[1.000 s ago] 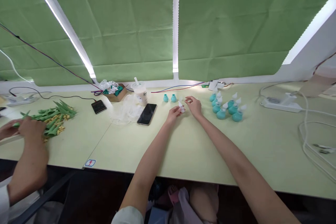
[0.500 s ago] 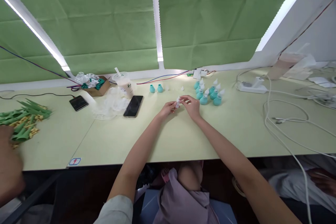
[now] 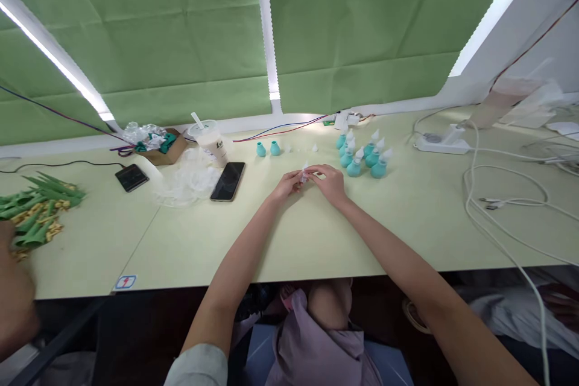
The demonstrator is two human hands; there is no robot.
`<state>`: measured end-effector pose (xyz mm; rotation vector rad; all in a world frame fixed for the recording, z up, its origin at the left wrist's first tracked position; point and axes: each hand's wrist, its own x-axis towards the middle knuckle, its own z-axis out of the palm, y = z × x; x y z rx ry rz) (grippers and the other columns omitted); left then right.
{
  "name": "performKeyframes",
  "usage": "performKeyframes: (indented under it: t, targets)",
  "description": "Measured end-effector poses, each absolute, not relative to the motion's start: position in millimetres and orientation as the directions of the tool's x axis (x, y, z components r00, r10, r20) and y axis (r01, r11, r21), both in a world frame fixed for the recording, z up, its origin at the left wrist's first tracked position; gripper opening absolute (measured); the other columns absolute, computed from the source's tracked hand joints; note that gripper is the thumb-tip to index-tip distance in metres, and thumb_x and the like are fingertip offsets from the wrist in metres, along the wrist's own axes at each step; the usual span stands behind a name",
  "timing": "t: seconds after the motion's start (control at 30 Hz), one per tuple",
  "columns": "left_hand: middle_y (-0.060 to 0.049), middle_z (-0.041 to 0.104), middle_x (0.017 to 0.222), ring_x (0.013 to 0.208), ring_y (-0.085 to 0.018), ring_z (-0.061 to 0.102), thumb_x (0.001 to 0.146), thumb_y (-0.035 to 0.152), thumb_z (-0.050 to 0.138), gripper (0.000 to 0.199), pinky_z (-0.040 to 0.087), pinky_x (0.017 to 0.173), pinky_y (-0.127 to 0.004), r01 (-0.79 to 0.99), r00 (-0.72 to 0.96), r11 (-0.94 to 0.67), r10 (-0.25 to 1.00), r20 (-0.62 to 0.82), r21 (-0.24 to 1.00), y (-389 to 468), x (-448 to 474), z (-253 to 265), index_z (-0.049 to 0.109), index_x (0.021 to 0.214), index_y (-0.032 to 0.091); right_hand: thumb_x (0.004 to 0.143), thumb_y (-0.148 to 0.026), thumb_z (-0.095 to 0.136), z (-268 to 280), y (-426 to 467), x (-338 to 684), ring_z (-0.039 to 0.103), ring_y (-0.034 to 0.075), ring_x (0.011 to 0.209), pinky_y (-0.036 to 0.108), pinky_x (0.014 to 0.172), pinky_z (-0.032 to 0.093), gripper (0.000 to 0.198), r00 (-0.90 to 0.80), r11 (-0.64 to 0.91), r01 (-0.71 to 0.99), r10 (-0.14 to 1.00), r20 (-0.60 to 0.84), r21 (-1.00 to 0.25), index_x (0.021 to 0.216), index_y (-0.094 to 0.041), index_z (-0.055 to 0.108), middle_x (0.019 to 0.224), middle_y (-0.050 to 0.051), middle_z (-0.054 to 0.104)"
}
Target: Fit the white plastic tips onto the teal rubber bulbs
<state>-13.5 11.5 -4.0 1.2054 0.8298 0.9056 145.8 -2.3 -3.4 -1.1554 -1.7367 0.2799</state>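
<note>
Above the table (image 3: 298, 235), my left hand (image 3: 284, 186) pinches a small whitish, translucent piece with a pointed top (image 3: 304, 172). My right hand (image 3: 330, 183) has its fingertips closed on the same piece from the other side, and together the fingers hide most of it. Just beyond my hands lie small white flame-shaped tips (image 3: 315, 148). Two teal vase-shaped pots (image 3: 275, 148) without tips stand behind my left hand. To the right of my right hand is a group of several teal pots with white flame-shaped tips (image 3: 353, 167).
Left are a phone (image 3: 228, 181), a drink cup (image 3: 212, 143), crumpled plastic (image 3: 187, 178), a cardboard box (image 3: 165, 154), a black device (image 3: 131, 178) and green cones (image 3: 36, 232) near another person's arm (image 3: 15, 295). Right are a power strip (image 3: 443, 143) and white cables (image 3: 497, 202).
My right fingertips have moved slightly further over the small whitish piece, covering more of it. The camera view has shifted a little; the pots and tips stand as before.
</note>
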Motion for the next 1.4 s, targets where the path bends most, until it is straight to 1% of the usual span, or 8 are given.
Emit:
performKeyframes:
  t: [0.17, 0.4, 0.73, 0.9, 1.03, 1.13, 1.27, 1.4]
  targets:
    - [-0.002, 0.055, 0.073, 0.057, -0.005, 0.043, 0.076, 0.043, 0.062, 0.032, 0.035, 0.052, -0.02, -0.133, 0.402, 0.12, 0.914, -0.058, 0.984, 10.2, -12.1, -3.3, 0.065, 0.085, 0.012, 0.081, -0.036, 0.06, -5.7, -1.1, 146.5, 0.063, 0.017, 0.082, 0.03, 0.075, 0.05, 0.016, -0.048, 0.541, 0.586, 0.767, 0.64, -0.603, 0.088, -0.028, 0.071, 0.09, -0.001, 0.072]
    - [-0.005, 0.059, 0.085, 0.065, -0.008, 0.049, 0.075, 0.047, 0.062, 0.037, 0.039, 0.053, -0.02, -0.136, 0.384, 0.111, 0.922, -0.051, 0.985, 10.4, -10.6, -3.5, 0.065, 0.087, 0.013, 0.082, -0.032, 0.058, -5.7, 0.7, 148.9, 0.063, 0.017, 0.086, 0.03, 0.074, 0.049, 0.017, -0.065, 0.53, 0.592, 0.783, 0.619, -0.608, 0.093, -0.029, 0.07, 0.093, -0.002, 0.072]
    - [-0.006, 0.061, 0.083, 0.069, -0.009, 0.05, 0.073, 0.05, 0.063, 0.041, 0.042, 0.066, -0.025, -0.079, 0.336, 0.014, 0.942, 0.013, 0.997, 10.6, -9.4, -3.1, 0.068, 0.087, 0.012, 0.079, -0.03, 0.061, -0.7, -1.2, 147.2, 0.061, 0.018, 0.087, 0.03, 0.071, 0.05, 0.019, -0.047, 0.54, 0.542, 0.785, 0.618, -0.644, 0.095, -0.027, 0.07, 0.094, 0.001, 0.07]
    - [-0.004, 0.06, 0.08, 0.063, -0.008, 0.048, 0.074, 0.051, 0.06, 0.04, 0.043, 0.066, -0.025, -0.03, 0.295, -0.061, 0.953, 0.068, 0.998, 8.5, -8.3, 2.1, 0.067, 0.084, 0.012, 0.076, -0.038, 0.062, 5.6, -2.8, 146.8, 0.06, 0.019, 0.089, 0.028, 0.062, 0.052, 0.027, 0.071, 0.474, 0.344, 0.848, 0.526, -0.811, 0.099, -0.024, 0.069, 0.106, 0.006, 0.066]
    - [-0.002, 0.056, 0.071, 0.06, -0.009, 0.045, 0.076, 0.053, 0.057, 0.042, 0.04, 0.062, -0.025, 0.039, 0.287, -0.162, 0.947, 0.144, 0.986, 6.7, -7.4, 3.8, 0.065, 0.079, 0.012, 0.07, -0.044, 0.066, 2.2, 2.0, 145.7, 0.061, 0.021, 0.096, 0.032, 0.071, 0.054, 0.042, 0.023, 0.254, 0.018, 0.967, 0.254, -0.967, 0.107, -0.022, 0.066, 0.111, 0.007, 0.066]
    - [0.001, 0.049, 0.06, 0.057, -0.009, 0.04, 0.078, 0.055, 0.054, 0.043, 0.035, 0.057, -0.024, 0.095, 0.308, -0.254, 0.927, 0.214, 0.963, 5.4, -6.3, 4.5, 0.063, 0.075, 0.012, 0.063, -0.045, 0.073, -1.7, 4.2, 143.9, 0.063, 0.022, 0.095, 0.036, 0.081, 0.053, 0.048, -0.092, 0.087, -0.113, 0.991, 0.098, -0.99, 0.104, -0.02, 0.068, 0.103, 0.006, 0.069]
    - [0.002, 0.041, 0.055, 0.055, -0.009, 0.034, 0.08, 0.056, 0.05, 0.045, 0.029, 0.055, -0.025, 0.154, 0.311, -0.343, 0.907, 0.284, 0.926, 4.6, -5.3, 5.4, 0.061, 0.069, 0.013, 0.059, -0.044, 0.076, -3.2, 3.8, 144.0, 0.064, 0.021, 0.095, 0.037, 0.089, 0.051, 0.049, -0.136, 0.051, -0.215, 0.987, 0.082, -0.975, 0.102, -0.02, 0.07, 0.102, 0.003, 0.07]
    - [0.0, 0.048, 0.061, 0.059, -0.01, 0.038, 0.083, 0.052, 0.047, 0.044, 0.033, 0.058, -0.025, 0.159, 0.325, -0.33, 0.907, 0.266, 0.93, 4.7, -5.3, 4.6, 0.064, 0.076, 0.012, 0.058, -0.043, 0.078, -4.1, 5.0, 146.1, 0.064, 0.019, 0.095, 0.037, 0.094, 0.049, 0.049, -0.145, 0.027, -0.257, 0.987, 0.066, -0.966, 0.101, -0.02, 0.071, 0.101, 0.002, 0.07]
